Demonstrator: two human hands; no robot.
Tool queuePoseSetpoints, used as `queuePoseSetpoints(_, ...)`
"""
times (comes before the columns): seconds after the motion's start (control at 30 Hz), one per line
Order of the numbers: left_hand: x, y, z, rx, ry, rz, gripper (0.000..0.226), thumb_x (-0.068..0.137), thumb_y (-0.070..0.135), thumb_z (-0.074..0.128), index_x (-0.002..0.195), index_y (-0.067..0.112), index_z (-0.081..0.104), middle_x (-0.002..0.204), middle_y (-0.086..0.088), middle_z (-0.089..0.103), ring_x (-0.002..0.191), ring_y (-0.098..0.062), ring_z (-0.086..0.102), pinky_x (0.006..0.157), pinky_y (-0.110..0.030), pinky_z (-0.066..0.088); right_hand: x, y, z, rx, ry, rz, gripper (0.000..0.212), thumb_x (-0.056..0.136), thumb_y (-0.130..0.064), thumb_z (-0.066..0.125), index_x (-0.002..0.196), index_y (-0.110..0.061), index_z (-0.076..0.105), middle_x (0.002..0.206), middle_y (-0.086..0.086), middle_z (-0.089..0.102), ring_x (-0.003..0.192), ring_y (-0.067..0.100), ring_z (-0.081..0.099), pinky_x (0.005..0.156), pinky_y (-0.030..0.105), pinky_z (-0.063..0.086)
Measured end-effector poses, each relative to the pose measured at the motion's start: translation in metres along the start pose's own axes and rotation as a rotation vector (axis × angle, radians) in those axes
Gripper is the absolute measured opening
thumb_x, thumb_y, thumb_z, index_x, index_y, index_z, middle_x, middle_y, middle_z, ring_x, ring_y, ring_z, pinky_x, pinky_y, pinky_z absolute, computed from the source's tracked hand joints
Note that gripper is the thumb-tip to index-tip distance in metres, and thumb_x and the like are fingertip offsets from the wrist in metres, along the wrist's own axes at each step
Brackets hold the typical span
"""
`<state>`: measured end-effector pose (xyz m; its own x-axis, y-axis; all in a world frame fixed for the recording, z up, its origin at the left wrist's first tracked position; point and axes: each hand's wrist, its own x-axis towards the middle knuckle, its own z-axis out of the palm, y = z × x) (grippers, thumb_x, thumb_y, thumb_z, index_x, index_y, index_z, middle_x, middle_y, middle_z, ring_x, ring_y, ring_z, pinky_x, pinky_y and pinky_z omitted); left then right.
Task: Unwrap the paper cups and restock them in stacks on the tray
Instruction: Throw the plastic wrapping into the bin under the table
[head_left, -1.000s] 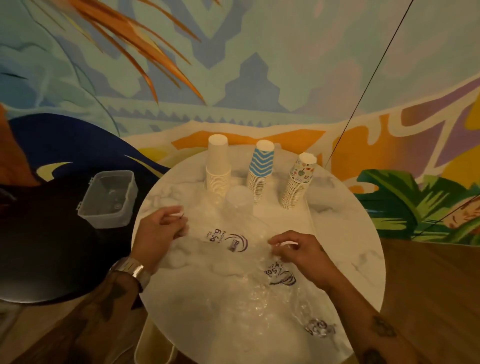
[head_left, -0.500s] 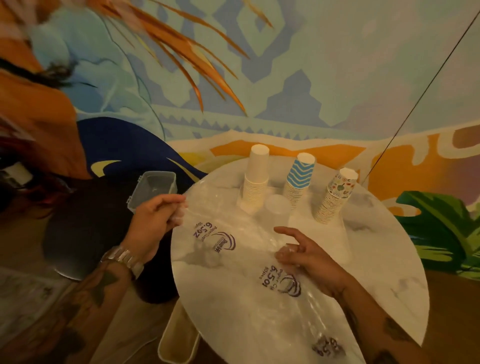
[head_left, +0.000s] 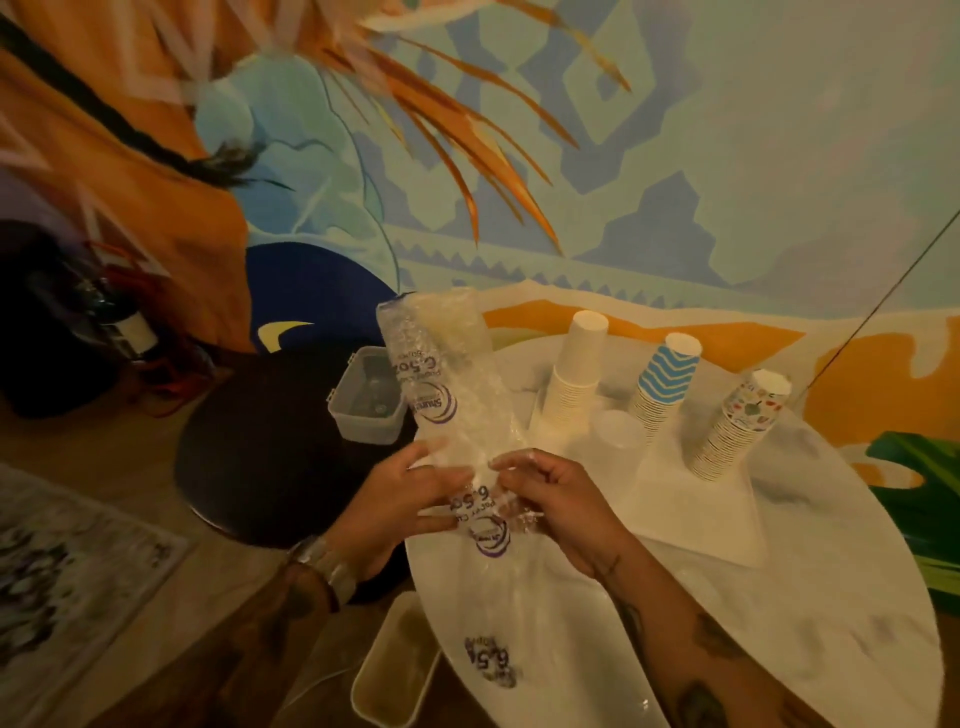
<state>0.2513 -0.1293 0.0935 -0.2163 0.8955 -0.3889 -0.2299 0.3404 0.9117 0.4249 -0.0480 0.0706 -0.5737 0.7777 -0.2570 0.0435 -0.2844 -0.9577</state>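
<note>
Three upside-down stacks of paper cups stand at the back of the round marble table (head_left: 810, 618): a white stack (head_left: 574, 374), a blue zigzag stack (head_left: 665, 382) and a patterned stack (head_left: 740, 423). A lone clear cup (head_left: 618, 434) stands in front of them. The stacks rest on a flat white tray or sheet (head_left: 691, 512). Both hands pinch an empty clear plastic wrapper (head_left: 441, 374) with purple print, lifted over the table's left edge. My left hand (head_left: 410, 501) grips it from the left, my right hand (head_left: 550, 496) from the right. Its upper end rises above the hands.
A clear plastic box (head_left: 366, 402) sits on a dark round stool (head_left: 270, 447) left of the table. A white bin (head_left: 395, 670) stands on the floor under the table's near edge. More printed wrapper (head_left: 491, 670) lies flat on the table front. A painted wall lies behind.
The wrapper lay flat on the table under spread hands; now both hands have come together, gathered it and lifted it upright at the table's left edge. The view has turned left.
</note>
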Motion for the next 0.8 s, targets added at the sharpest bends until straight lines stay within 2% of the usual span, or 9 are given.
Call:
queuePoseSetpoints(0.1,0.003,-0.005,0.0,-0.076,0.171,0.03,0.028,0.089,0.014,0.065,0.117,0.008,0.063,0.102,-0.013,0.073,0.089,-0.025,0.072,0.079,-0.042,0.06,0.001,0.002,0.013,-0.005,-0.048,0.003,0.023,0.09,-0.014,0.069,0.113,-0.015,0.069,0.093,0.011,0.074,0.072,0.018,0.064,0.064,0.028,0.052)
queuePoseSetpoints(0.23,0.006,0.009,-0.018,-0.238,0.209,0.088,0.022,0.095,0.012,0.055,0.114,0.002,0.062,0.106,-0.016,0.072,0.092,-0.026,0.072,0.078,-0.04,0.06,-0.007,0.019,0.022,-0.026,-0.29,0.141,0.066,0.081,-0.009,0.078,0.133,-0.034,0.047,0.11,0.015,0.073,0.098,0.031,0.069,0.08,0.037,0.052)
queuePoseSetpoints(0.3,0.006,0.017,-0.027,-0.272,0.205,0.095,0.019,0.096,0.011,0.054,0.112,0.005,0.062,0.107,-0.015,0.072,0.097,-0.027,0.07,0.077,-0.039,0.059,-0.011,0.032,0.031,-0.039,-0.322,0.159,0.082,0.074,-0.001,0.08,0.139,-0.031,0.04,0.11,0.02,0.071,0.098,0.031,0.069,0.079,0.038,0.053)
queuePoseSetpoints(0.37,0.007,0.023,-0.035,-0.285,0.215,0.118,0.019,0.095,0.011,0.055,0.112,0.005,0.062,0.107,-0.015,0.072,0.097,-0.027,0.07,0.076,-0.039,0.059,-0.014,0.04,0.04,-0.038,-0.306,0.15,0.09,0.068,0.004,0.082,0.143,-0.021,0.038,0.099,0.026,0.065,0.093,0.028,0.068,0.081,0.039,0.057)
queuePoseSetpoints(0.47,0.005,0.03,-0.042,-0.26,0.223,0.16,0.019,0.093,0.01,0.058,0.11,0.003,0.064,0.104,-0.016,0.073,0.095,-0.027,0.07,0.081,-0.045,0.058,-0.02,0.041,0.044,-0.114,-0.343,0.138,0.076,0.072,0.01,0.077,0.135,-0.019,0.046,0.093,0.024,0.058,0.09,0.026,0.066,0.08,0.034,0.057)
queuePoseSetpoints(0.57,0.002,0.036,-0.045,-0.191,0.234,0.207,0.014,0.091,0.011,0.061,0.103,0.007,0.066,0.092,-0.009,0.074,0.084,-0.02,0.071,0.075,-0.038,0.059,-0.024,0.038,0.039,-0.238,-0.361,0.16,0.069,0.075,0.008,0.076,0.132,-0.021,0.049,0.09,0.015,0.058,0.085,0.019,0.065,0.076,0.028,0.056)
queuePoseSetpoints(0.7,-0.002,0.033,-0.046,-0.182,0.223,0.232,0.016,0.091,0.012,0.063,0.105,0.007,0.067,0.092,-0.008,0.074,0.081,-0.019,0.071,0.074,-0.038,0.059,-0.021,0.026,0.032,-0.445,-0.336,0.143,0.058,0.072,-0.029,0.085,0.124,-0.034,0.059,0.092,0.002,0.069,0.087,0.013,0.065,0.082,0.033,0.053)
queuePoseSetpoints(0.73,-0.004,0.032,-0.046,-0.176,0.207,0.229,0.017,0.091,0.012,0.062,0.106,0.006,0.067,0.093,-0.009,0.073,0.081,-0.02,0.071,0.075,-0.039,0.059,-0.019,0.02,0.032,-0.428,-0.301,0.125,0.053,0.073,-0.037,0.082,0.121,-0.039,0.061,0.101,0.0,0.072,0.093,0.014,0.067,0.085,0.034,0.052)
queuePoseSetpoints(0.8,-0.007,0.03,-0.044,-0.149,0.163,0.219,0.02,0.09,0.012,0.062,0.108,0.003,0.066,0.092,-0.01,0.073,0.081,-0.02,0.071,0.077,-0.041,0.058,-0.012,0.007,0.031,-0.278,-0.219,0.087,0.042,0.08,-0.039,0.076,0.12,-0.041,0.062,0.114,-0.002,0.071,0.107,0.018,0.066,0.095,0.04,0.051)
